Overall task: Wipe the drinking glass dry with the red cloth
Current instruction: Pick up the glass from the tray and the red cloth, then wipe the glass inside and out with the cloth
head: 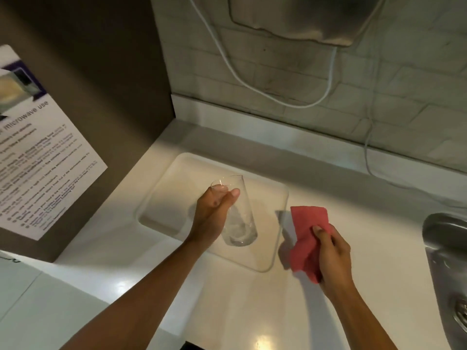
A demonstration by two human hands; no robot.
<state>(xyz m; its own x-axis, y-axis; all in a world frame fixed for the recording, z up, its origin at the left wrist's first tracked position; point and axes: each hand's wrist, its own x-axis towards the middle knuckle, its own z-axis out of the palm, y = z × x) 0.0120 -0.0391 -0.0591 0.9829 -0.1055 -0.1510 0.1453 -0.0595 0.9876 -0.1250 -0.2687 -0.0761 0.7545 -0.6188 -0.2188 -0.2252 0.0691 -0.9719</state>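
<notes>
A tall clear drinking glass (240, 218) is held tilted above a white tray (166, 195), its rim pointing away and its base nearer to me. My left hand (214, 213) grips it near the rim from the left side. My right hand (333, 256) is a short way to the right of the glass, above the counter, and clutches a crumpled red cloth (307, 236). Cloth and glass are apart.
A white counter (227, 311) runs under both arms. A steel sink (447, 246) lies at the right edge. A brown cabinet side with a microwave notice (43, 160) stands on the left. A white cable (252, 84) hangs on the tiled wall behind.
</notes>
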